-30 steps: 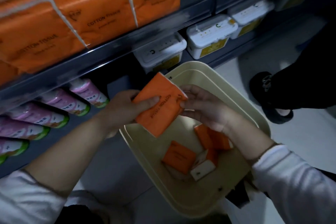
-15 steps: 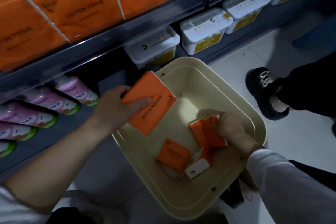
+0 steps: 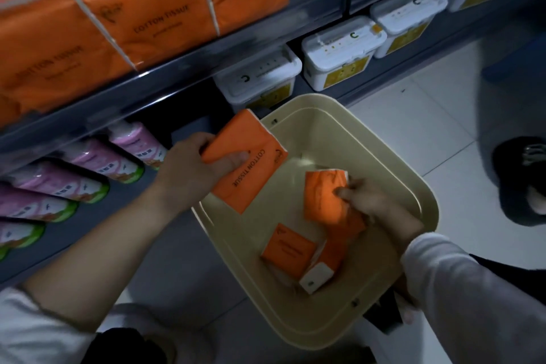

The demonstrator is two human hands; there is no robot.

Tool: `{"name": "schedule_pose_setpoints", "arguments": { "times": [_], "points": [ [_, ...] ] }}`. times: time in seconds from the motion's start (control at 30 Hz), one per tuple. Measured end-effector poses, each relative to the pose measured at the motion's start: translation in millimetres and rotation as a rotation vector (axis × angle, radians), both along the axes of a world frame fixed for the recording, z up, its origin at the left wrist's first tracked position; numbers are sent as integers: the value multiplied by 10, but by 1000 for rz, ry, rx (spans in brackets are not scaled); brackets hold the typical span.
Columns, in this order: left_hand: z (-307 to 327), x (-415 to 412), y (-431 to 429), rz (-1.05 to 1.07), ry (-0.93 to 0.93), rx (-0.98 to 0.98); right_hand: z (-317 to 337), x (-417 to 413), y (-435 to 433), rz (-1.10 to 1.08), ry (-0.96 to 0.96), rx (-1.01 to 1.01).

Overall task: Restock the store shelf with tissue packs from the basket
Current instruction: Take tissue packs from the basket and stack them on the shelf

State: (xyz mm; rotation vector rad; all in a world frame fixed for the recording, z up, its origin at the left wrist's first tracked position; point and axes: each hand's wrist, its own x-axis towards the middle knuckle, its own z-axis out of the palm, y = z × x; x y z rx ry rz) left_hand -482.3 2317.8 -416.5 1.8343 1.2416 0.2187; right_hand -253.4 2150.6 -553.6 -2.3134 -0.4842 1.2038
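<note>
I read this as the picking-up step. My left hand (image 3: 192, 168) is clamped on one orange tissue pack (image 3: 245, 162), thumb across its printed face, over the far left corner of the basket (image 3: 425, 195). My right hand (image 3: 375, 204) is down inside, by the right wall, with its fingers curled round a second pack (image 3: 322, 201). Another flat pack (image 3: 288, 250) and a white-ended pack (image 3: 314, 278) lie on the basket floor toward the near edge.

Next I would lift both hands clear of the rim and carry the packs up to the shelf (image 3: 177, 74), which calls for a free slot (I cannot see one). The big orange bundles (image 3: 165, 15) fill the stretch in view, and its left end is cut off. The shelf is blurred, and something orange under my right hand is half hidden, so I can't count the packs left.
</note>
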Motion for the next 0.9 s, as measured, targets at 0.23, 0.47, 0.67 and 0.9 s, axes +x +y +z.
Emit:
{"name": "schedule_pose_setpoints", "arguments": {
  "times": [0.23,0.47,0.67,0.9],
  "points": [
    [266,-386,11,117,-67,113,915,-408,258,-213,518,478],
    [496,-878,-115,218,-240,108,1702,-960,348,-66,609,665],
    [732,-1213,-181,352,-423,15,2108,-1464,526,36,524,734],
    [866,-1532,-119,312,-515,11,2444,-1932,801,105,499,776]
  ]
}}
